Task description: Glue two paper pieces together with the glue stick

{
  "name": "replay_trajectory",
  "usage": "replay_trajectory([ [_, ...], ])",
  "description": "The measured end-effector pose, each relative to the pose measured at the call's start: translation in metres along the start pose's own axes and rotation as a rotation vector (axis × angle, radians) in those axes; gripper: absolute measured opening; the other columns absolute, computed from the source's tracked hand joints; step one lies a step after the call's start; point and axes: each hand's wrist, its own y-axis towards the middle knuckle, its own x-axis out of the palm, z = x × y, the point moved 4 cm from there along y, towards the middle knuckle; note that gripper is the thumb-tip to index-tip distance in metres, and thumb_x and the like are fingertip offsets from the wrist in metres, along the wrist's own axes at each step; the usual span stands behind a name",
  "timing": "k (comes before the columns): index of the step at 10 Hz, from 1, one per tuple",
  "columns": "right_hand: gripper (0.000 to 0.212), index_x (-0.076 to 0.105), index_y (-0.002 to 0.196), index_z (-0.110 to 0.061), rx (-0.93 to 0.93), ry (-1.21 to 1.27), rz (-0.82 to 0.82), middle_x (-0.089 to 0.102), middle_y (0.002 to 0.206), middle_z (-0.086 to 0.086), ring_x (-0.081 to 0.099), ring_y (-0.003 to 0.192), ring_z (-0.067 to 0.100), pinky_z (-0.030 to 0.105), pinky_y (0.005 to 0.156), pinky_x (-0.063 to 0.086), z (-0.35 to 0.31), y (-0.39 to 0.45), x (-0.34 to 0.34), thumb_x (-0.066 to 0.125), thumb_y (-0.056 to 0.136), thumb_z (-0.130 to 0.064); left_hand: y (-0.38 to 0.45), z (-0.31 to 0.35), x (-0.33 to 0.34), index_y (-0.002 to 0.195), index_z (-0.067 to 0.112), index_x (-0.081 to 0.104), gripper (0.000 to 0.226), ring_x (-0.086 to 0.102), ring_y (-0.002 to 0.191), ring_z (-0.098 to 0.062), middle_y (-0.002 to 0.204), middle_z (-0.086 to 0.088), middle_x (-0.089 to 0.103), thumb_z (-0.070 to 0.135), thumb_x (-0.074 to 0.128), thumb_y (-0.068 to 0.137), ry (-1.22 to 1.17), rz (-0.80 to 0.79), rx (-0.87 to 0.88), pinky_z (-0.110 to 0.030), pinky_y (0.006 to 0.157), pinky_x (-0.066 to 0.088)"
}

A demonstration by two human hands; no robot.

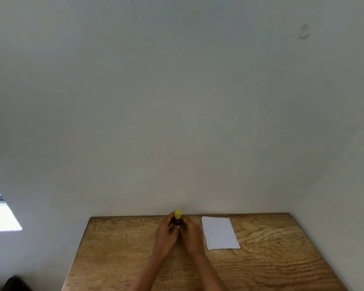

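A wooden worktop (122, 248) with strong grain fills the lower part of the view, its far edge pushed up against a plain pale wall (177, 101) that takes up most of the picture.

Near the far edge of the worktop, roughly at its middle, two bare hands meet around a glue stick (177, 217). The glue stick stands upright, with a yellow cap on top and a dark blue body below; the cap rises clear above the fingers, just in front of the wall. The left hand (166, 234) is curled closed around the left side of the dark body, fingers wrapped in towards it. The right hand (190, 233) is curled closed in the same way against the right side of the body, so the two hands touch each other with the glue stick pinched between them. The cap appears to be on. Both forearms run from the hands down to the bottom edge of the view.

Just to the right of the hands, a white sheet of paper (220, 233) lies flat on the worktop, close to the right hand but apart from it, its far short edge near the wall. Whether it is one sheet or two stacked cannot be told.

Far to the left of the worktop, at the picture's edge, a bright window (0, 215) shows.
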Motion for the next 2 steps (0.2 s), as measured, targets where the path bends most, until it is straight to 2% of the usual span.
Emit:
replay_trajectory([
  [1,0.017,0.067,0.100,-0.018,0.027,0.025,-0.024,0.072,0.098,-0.001,0.065,0.085,0.011,0.016,0.070,0.047,0.0000,0.0002,0.0006,0.052,0.092,-0.016,-0.0014,0.0004,-0.0027,0.134,0.011,0.048,0.049,0.052,0.119,-0.015,0.133,-0.006,0.055,-0.006,0.049,0.088,0.006,0.005,-0.006,-0.029,0.103,0.041],
  [2,0.027,0.061,0.116,-0.018,-0.003,0.155,-0.018,0.066,0.110,-0.007,0.062,0.100,0.010,0.011,0.078,0.047,-0.0014,-0.0044,-0.0001,0.058,0.089,-0.015,-0.0011,-0.0013,-0.0037,0.136,0.010,0.046,0.048,0.050,0.124,-0.019,0.137,-0.008,0.052,-0.005,0.047,0.090,-0.012,0.043,-0.026,-0.034,0.106,0.040],
])
